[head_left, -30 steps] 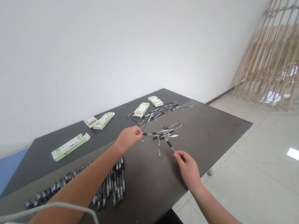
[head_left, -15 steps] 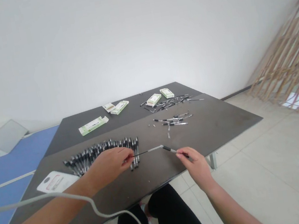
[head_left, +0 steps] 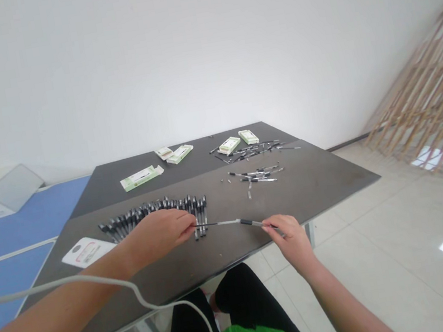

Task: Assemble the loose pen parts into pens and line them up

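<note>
Near the black-and-clear plastic pens (head_left: 155, 206), our left hand (head_left: 163, 229) pinches a thin black-and-pale plastic stick (head_left: 225, 222), our right hand (head_left: 289, 234) a clear, black-gripped plastic tube (head_left: 247, 222). The stick looks light and bendy; we should pinch gently.

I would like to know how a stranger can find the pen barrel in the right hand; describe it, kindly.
Start at the dark table and look to its near edge, where the right hand is. It pinches a slim, clear pen barrel with a black grip. Unlike the pens lying in a row, it is held in the air, grip end toward the left hand.
</note>
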